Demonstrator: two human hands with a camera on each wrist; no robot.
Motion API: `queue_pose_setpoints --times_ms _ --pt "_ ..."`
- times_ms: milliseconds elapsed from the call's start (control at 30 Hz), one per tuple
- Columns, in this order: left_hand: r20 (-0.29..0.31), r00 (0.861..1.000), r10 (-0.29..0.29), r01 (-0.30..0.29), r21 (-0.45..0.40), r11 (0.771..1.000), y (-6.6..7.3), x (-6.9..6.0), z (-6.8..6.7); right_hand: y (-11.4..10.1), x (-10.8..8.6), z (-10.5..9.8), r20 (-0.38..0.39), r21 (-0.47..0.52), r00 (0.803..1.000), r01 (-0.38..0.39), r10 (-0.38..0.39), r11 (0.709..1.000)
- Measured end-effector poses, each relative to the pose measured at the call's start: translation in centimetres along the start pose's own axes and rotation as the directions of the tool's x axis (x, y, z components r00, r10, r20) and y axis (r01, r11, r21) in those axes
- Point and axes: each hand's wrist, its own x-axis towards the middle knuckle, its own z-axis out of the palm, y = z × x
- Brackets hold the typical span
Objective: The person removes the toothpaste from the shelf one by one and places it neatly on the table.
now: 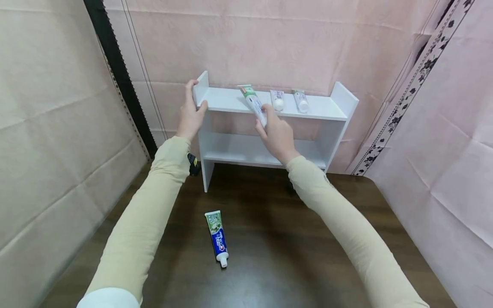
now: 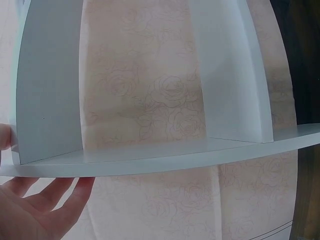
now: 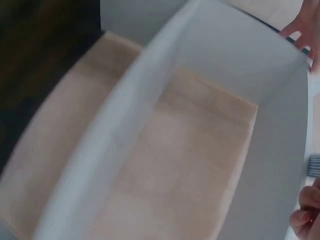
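With thumb and fingers either side of the left end panel, my left hand [image 1: 190, 114] grips the white two-tier shelf [image 1: 227, 100]. The same hand [image 2: 42, 212] shows in the left wrist view, fingers against the panel's outer face. My right hand [image 1: 278, 134] holds a green-and-white toothpaste tube [image 1: 252, 100] by its near end, over the front edge of the top board. To its right, two whitish tubes [image 1: 277, 101] [image 1: 301, 102] lie on that board. In the right wrist view only some curled fingers [image 3: 307, 212] of it show, at the edge.
A blue-and-green toothpaste tube [image 1: 217, 237] lies on the dark wooden table [image 1: 265, 256], cap toward me. Behind the shelf's left foot sits a small black-and-yellow object [image 1: 194, 164], partly hidden. Pale cloth walls [image 1: 269, 42] stand behind and at both sides.
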Motion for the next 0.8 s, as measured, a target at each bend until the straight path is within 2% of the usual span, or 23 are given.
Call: queue_pose_setpoints --times_ms 100,267,400,500,600,667,733,800 --pt "-0.002 1.000 0.006 -0.006 0.011 1.000 0.0 -0.1 -0.1 0.3 -2.5 0.6 -0.024 0.071 0.999 0.025 -0.024 0.997" --pt "-0.001 1.000 0.009 -0.009 0.014 1.000 0.0 0.0 -0.1 0.4 -7.6 1.3 -0.128 0.168 0.986 0.124 -0.103 0.978" --pt "0.003 1.000 -0.006 0.006 0.000 1.000 0.0 0.1 -0.1 0.3 -12.2 1.5 -0.113 0.288 0.990 0.111 -0.081 0.951" --pt "0.002 1.000 -0.010 0.010 -0.011 1.000 0.1 0.2 -0.2 0.4 -15.6 1.5 -0.039 0.336 0.997 0.078 -0.069 0.938" --pt "0.005 1.000 -0.012 0.012 -0.014 1.000 0.2 0.2 -0.2 0.8 -18.8 1.6 0.095 0.325 0.992 0.047 -0.083 0.944" --pt "0.008 1.000 -0.014 0.014 -0.017 1.000 0.2 0.2 -0.2 1.0 -20.6 1.8 0.211 0.285 0.973 0.025 -0.088 0.958" --pt "0.008 1.000 -0.015 0.015 -0.017 1.000 0.1 0.1 -0.1 1.1 -22.1 2.0 0.319 0.234 0.944 0.005 -0.082 0.972" --pt "0.010 1.000 -0.017 0.018 -0.020 1.000 0.1 0.0 -0.1 1.0 -23.3 2.2 0.387 0.172 0.919 0.012 -0.079 0.985"
